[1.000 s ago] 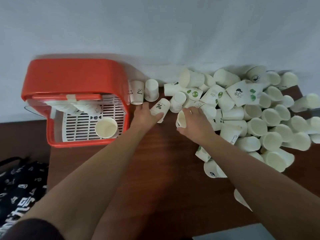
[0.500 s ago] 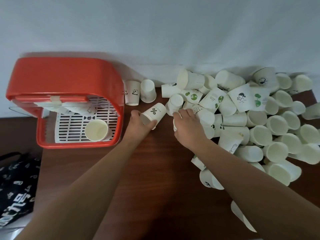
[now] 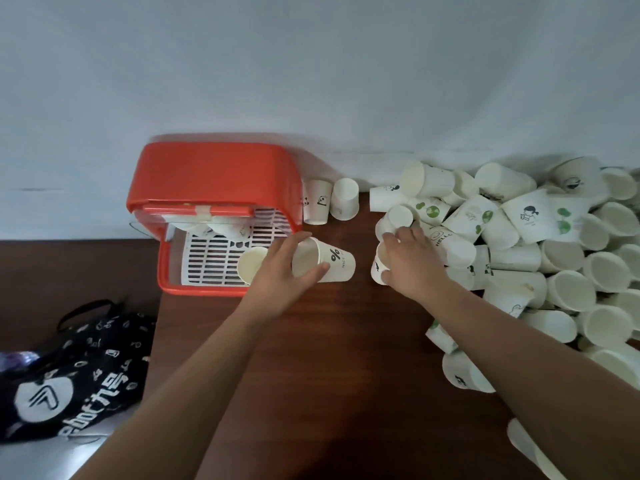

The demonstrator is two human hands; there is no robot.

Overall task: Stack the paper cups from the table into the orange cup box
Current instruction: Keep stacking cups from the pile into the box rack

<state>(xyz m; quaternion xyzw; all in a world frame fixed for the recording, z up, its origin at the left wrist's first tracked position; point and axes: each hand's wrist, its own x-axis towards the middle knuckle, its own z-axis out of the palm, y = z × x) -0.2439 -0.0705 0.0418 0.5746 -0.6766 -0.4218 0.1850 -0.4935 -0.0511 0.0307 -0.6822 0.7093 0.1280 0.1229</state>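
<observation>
Item: percent-mark cup [image 3: 332, 260], paper, held on its side in the left hand [image 3: 280, 271], whose fingers and thumb curl round the wall near the rim. The mouth is turned toward the orange cup box [image 3: 214, 174], probably so that it can nest with the cup already there. Location: above the table [image 3: 329, 358], just beside the box's open front. Item: boxed cup [image 3: 250, 264], on the white slatted tray [image 3: 211, 258], mouth toward the viewer, partly hidden by the left hand; likely the start of the stack. Item: right hand [image 3: 414, 265], fingers curled over the edge cup [image 3: 378, 270] at the near-left fringe of the pile of cups [image 3: 540, 261], apparently readying the next piece while the left delivers. Pile: tumbled, many on their sides, reaching back to the wall. Also: two small cups [image 3: 329, 204] standing just beside the box; black printed bag [image 3: 79, 368] off the table's left edge.
</observation>
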